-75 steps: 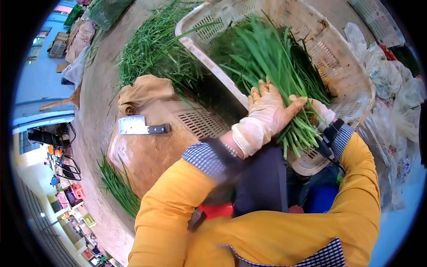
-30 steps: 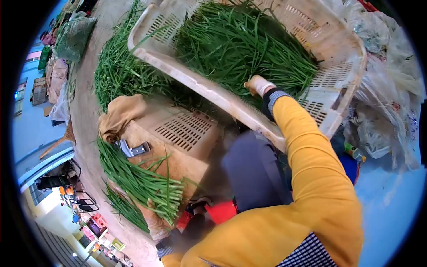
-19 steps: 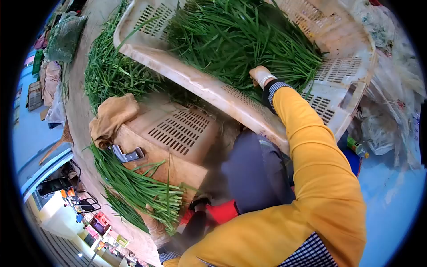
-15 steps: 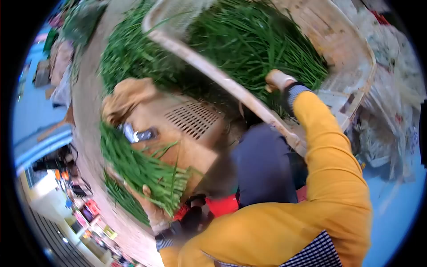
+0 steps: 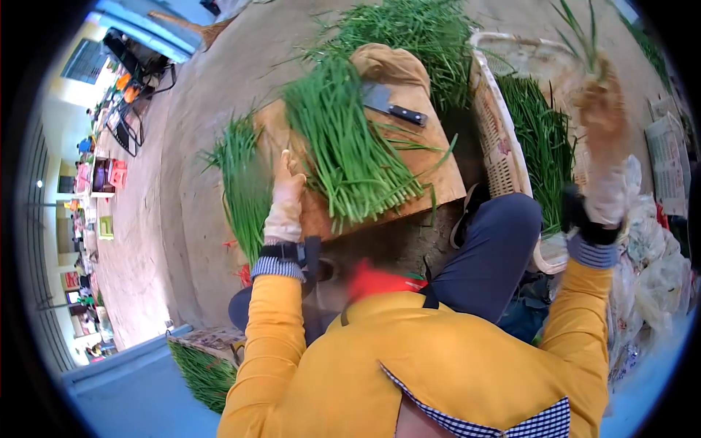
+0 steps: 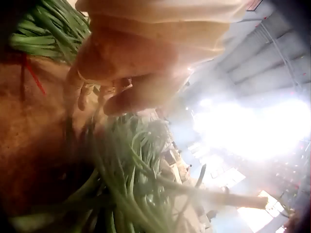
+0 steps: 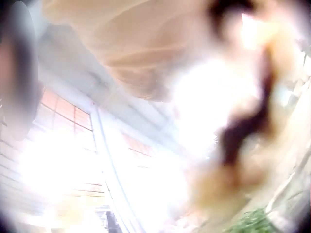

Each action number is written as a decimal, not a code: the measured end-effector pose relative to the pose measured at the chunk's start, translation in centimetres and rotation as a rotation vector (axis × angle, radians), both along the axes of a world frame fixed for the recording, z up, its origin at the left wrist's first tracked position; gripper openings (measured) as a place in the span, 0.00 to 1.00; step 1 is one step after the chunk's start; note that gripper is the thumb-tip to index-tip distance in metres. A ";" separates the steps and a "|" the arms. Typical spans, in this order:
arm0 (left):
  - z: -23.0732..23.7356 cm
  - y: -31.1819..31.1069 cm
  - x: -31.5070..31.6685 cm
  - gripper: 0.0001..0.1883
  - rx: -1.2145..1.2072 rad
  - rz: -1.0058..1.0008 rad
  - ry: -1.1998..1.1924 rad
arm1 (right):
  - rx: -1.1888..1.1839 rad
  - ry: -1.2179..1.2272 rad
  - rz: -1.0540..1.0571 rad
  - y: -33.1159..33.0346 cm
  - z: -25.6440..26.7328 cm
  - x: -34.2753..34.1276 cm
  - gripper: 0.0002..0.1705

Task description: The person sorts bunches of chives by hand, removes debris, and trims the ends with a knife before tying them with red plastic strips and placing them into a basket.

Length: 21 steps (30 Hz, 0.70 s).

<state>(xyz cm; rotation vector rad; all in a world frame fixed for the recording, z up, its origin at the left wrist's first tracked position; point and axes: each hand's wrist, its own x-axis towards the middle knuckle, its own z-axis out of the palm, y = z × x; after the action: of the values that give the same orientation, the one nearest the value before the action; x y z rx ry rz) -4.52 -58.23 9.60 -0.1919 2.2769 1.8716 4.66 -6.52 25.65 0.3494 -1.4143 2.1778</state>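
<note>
Two gloved hands in this one. Right hand is up over the basket, blurry, fingers closed round a few stems. Left hand is just beside the big bunch, fingers loosely open, nothing gripped. That bunch lies on the board, cut ends toward the person, with a black-handled cleaver right next to it and a tan cloth at the far edge. Marks on the white crate far right are too small to read, sorry.
</note>
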 end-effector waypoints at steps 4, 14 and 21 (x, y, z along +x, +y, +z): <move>0.4 0.4 0.5 0.40 0.093 0.302 0.049 | 0.997 -0.292 -0.650 -14.3 -4.5 -4.1 0.18; -3.0 8.2 1.1 0.63 -0.199 0.169 -0.116 | 1.484 -0.483 -0.034 -24.9 -11.8 0.0 0.10; -3.8 6.7 1.5 0.22 0.163 0.154 0.001 | 1.288 -0.545 0.112 -19.4 -14.8 -5.0 0.37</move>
<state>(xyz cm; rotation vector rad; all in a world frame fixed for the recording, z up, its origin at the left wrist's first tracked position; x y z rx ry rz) -3.05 -51.48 5.78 -0.3509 2.1516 2.1220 -0.32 -25.91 10.82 0.2485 -3.0288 1.1375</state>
